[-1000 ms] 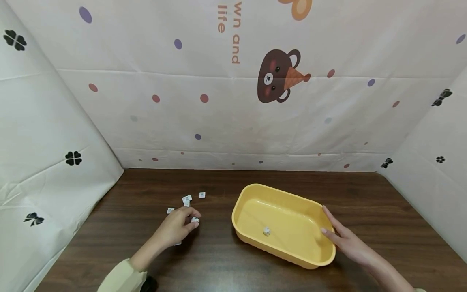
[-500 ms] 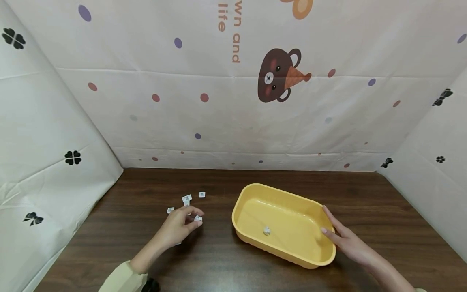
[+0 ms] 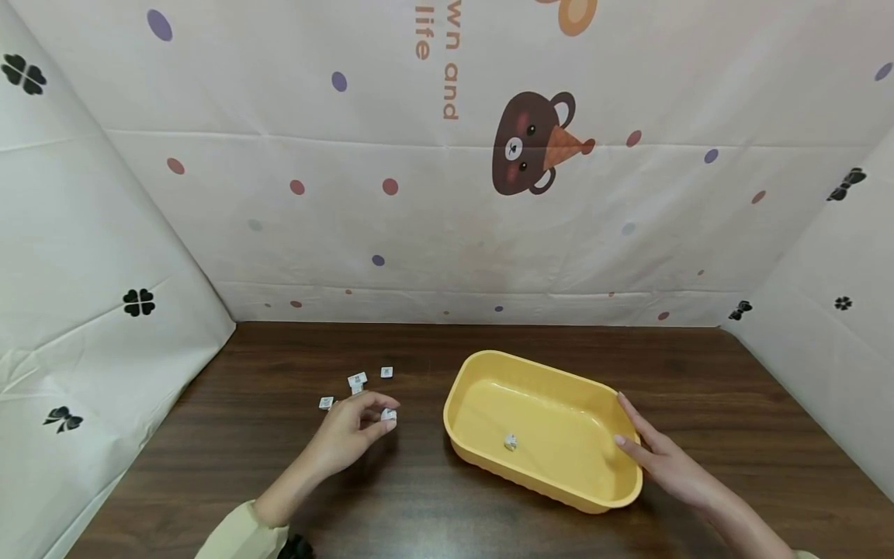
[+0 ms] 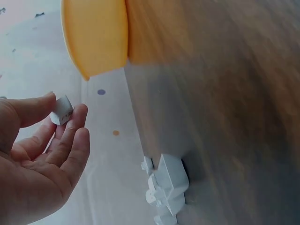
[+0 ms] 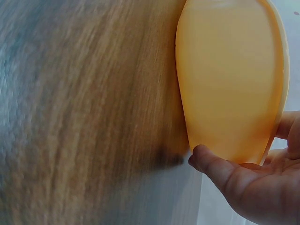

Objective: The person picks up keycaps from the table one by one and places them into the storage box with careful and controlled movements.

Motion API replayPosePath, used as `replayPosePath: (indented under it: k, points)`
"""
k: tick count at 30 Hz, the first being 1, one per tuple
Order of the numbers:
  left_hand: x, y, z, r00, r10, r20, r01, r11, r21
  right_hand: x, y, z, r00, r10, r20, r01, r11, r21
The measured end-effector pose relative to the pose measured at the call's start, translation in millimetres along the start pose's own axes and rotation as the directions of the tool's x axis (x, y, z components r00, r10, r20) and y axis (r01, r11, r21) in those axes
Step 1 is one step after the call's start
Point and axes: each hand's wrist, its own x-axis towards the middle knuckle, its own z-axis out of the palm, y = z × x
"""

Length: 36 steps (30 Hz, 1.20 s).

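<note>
My left hand (image 3: 347, 435) pinches a small white block (image 3: 389, 415) with dark print between thumb and fingertips. The left wrist view shows that block (image 4: 62, 111) raised in the fingertips. It is left of a yellow plastic basin (image 3: 573, 435), which stands slantwise on the table. At the basin's right end, my right hand (image 3: 667, 466) holds the rim, its thumb and fingers spread along it. Another small white block (image 3: 511, 442) lies on the basin's floor.
Several white printed blocks lie beyond my left hand, including one block (image 3: 387, 373) apart from the rest and one (image 3: 326, 403) farther left. Under everything is a dark wooden table (image 3: 419, 497). A white patterned cloth (image 3: 447, 233) rises behind and at both sides.
My left hand has moved slightly right, toward the basin, with the white block in its fingers. The right hand and the basin have stayed put.
</note>
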Motion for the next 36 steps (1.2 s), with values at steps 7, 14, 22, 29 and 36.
replayPosePath:
  k: [7, 14, 22, 29, 36]
  points:
    - [1.5, 5.2, 3.5, 0.999, 0.034, -0.007, -0.034, 0.998, -0.049, 0, -2, 0, 1.000, 0.002, -0.003, -0.002, 1.000, -0.028]
    - [3.5, 8.3, 7.0, 0.999, 0.051, -0.007, -0.052, 0.995, -0.088, 0, -3, -1, 1.000, -0.019, -0.018, 0.018, 0.999, -0.043]
    - [5.9, 12.1, 13.7, 0.997, 0.072, -0.009, -0.072, 0.985, -0.156, 0, -2, -1, 1.000, -0.019, -0.020, 0.018, 0.999, -0.037]
    - [5.9, 16.7, 19.5, 0.998, 0.067, -0.005, -0.067, 0.974, -0.215, 0, -1, -1, 0.999, -0.025, -0.033, 0.024, 0.999, -0.035]
    - [7.6, 22.0, 25.4, 0.998, 0.053, 0.019, -0.045, 0.960, -0.277, 0, 0, -1, 0.999, -0.026, -0.034, 0.024, 0.998, -0.060]
